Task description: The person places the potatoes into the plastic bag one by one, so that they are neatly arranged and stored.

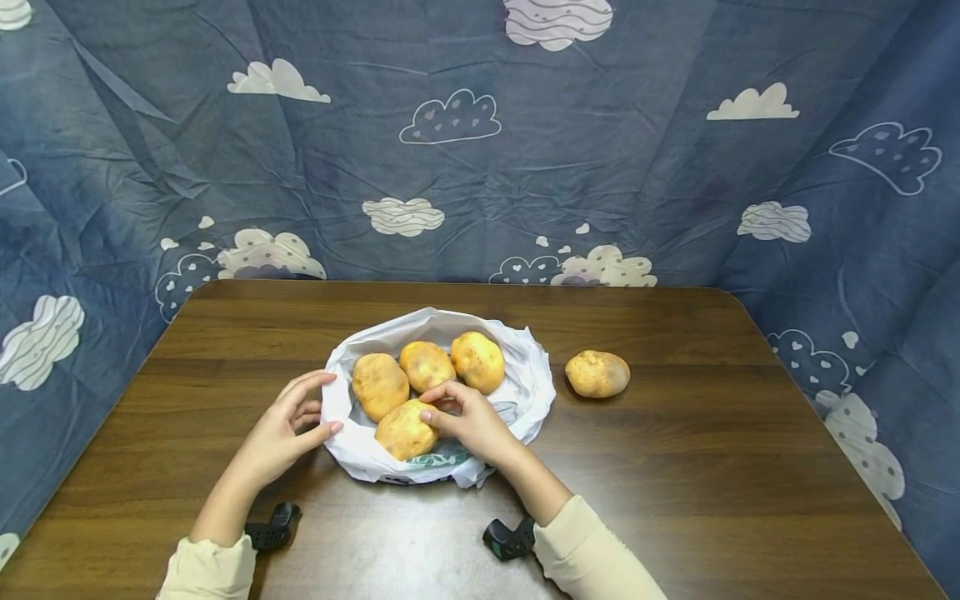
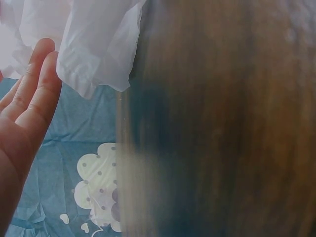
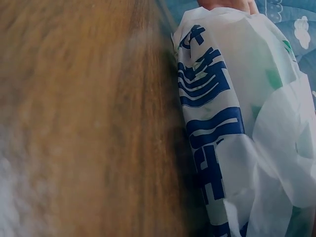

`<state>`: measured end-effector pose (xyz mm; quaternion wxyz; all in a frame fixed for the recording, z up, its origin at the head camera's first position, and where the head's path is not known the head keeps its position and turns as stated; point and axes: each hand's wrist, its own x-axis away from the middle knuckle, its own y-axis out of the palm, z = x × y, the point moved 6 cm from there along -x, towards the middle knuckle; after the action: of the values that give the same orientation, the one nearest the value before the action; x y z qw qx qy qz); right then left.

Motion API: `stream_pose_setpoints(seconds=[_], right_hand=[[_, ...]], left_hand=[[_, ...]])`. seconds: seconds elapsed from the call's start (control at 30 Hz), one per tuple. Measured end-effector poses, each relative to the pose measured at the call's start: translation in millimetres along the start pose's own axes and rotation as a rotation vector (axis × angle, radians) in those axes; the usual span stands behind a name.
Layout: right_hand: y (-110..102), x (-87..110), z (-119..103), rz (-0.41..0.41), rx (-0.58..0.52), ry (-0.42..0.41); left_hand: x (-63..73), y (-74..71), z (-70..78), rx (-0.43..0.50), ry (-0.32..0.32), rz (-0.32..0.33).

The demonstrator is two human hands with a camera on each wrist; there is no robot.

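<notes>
A white plastic bag stands with its mouth spread wide, and several potatoes lie inside it. My right hand reaches in over the front right rim and holds the front potato at its right side with thumb and fingers. Behind that one are a left potato, a middle potato and a back right potato. At the bag's left rim, my left hand rests its fingertips and thumb on the plastic. Its fingers look nearly straight in the left wrist view.
One more potato lies on the wooden table, to the right of the bag. Blue cloth with white clouds hangs behind the table. Blue print runs along the bag's side in the right wrist view.
</notes>
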<state>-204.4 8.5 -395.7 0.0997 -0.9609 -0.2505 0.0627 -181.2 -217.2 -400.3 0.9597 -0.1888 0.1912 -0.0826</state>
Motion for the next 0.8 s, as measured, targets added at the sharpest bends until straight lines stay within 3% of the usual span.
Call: stream_pose_setpoints(seconds=[0.3,0.57,0.8], right_hand=[[-2.3,1.3,-6.5,0.009,0.058,-0.054],[-6.8,1.3,-10.3,-0.01,-0.045,-0.061],[-18.4,4.3,-25.4,0.028,-0.095,-0.128]], left_hand=[[0.7,0.4,-2.5,0.002,-0.011,-0.003],[0.8,0.3,-2.9,-0.006,-0.01,-0.003],[1.1,0.5,-0.4,-0.013,-0.006,-0.002]])
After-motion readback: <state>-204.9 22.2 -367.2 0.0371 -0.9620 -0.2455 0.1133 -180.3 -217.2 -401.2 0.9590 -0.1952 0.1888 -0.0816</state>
